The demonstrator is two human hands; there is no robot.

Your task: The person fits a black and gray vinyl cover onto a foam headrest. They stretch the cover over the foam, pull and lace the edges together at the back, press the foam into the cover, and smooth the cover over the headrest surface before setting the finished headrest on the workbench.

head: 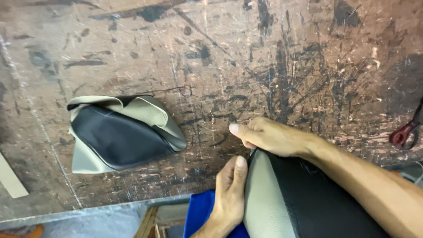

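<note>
At the near edge of the scarred brown wooden worktop, both hands hold a beige-and-black stitched leather cover: the right hand has its grip pinched narrow on the top seam, and the left hand presses flat along its beige side. A second folded beige-and-black leather cover lies well apart on the worktop, and red-handled scissors rest at the right edge

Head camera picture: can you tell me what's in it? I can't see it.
Two hands, left hand and right hand, grip a beige and black leather cover at the edge of a scratched worktable. A similar folded cover lies to the left.
</note>
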